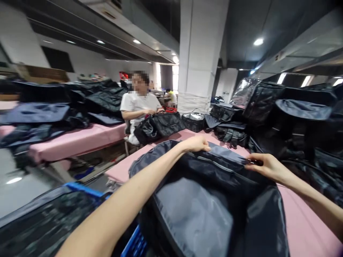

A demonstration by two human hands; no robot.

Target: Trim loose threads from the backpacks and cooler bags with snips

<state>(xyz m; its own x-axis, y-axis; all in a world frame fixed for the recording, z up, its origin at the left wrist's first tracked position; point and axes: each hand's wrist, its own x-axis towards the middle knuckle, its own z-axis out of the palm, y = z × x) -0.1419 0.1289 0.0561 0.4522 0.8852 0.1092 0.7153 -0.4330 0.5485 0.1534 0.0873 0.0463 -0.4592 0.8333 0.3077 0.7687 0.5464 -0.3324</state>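
A large dark navy bag lies open in front of me on the pink table, its grey lining showing. My left hand grips the far edge of the bag's opening, fingers curled over the fabric by the zipper line. My right hand pinches the same edge further right, at what looks like the zipper pull.
A person in a white shirt sits across the table handling a black bag. Piles of dark bags crowd the right side and the pink table at left. A blue crate edge sits below my left arm.
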